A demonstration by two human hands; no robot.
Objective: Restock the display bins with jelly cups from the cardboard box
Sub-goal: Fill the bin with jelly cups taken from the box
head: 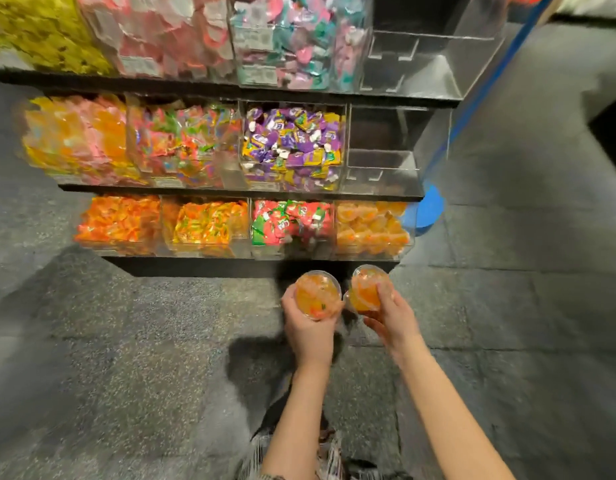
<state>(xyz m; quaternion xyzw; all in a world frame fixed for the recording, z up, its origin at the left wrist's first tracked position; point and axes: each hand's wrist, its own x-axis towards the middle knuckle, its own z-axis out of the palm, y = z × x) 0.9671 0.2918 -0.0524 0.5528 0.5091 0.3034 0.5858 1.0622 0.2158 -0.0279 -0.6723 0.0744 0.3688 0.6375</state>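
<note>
Head view: a tiered candy display is seen from above, with both forearms stretched out over the floor in front of it.
Floor (143,341): dark grey, speckled, laid in large slabs; shadows of the arms are cast on it.
Display shelving (251,266): three black tiers are fitted with clear acrylic bins of wrapped sweets.
Bottom right bin (372,226): orange jelly cups are heaped inside it.
Middle right bin (382,150): clear walls only are seen, as with the top right bin (420,53).
Left hand (311,332): fingers are curled round an orange jelly cup (317,295), held lid-up just before the lowest tier.
Right hand (391,315): a second orange jelly cup (367,289) is gripped, tilted; another cup seems to be tucked beneath, though this cannot be told for sure.
Blue post base (431,209): a blue upright is footed beside the shelving.
Cardboard box: out of the picture.
</note>
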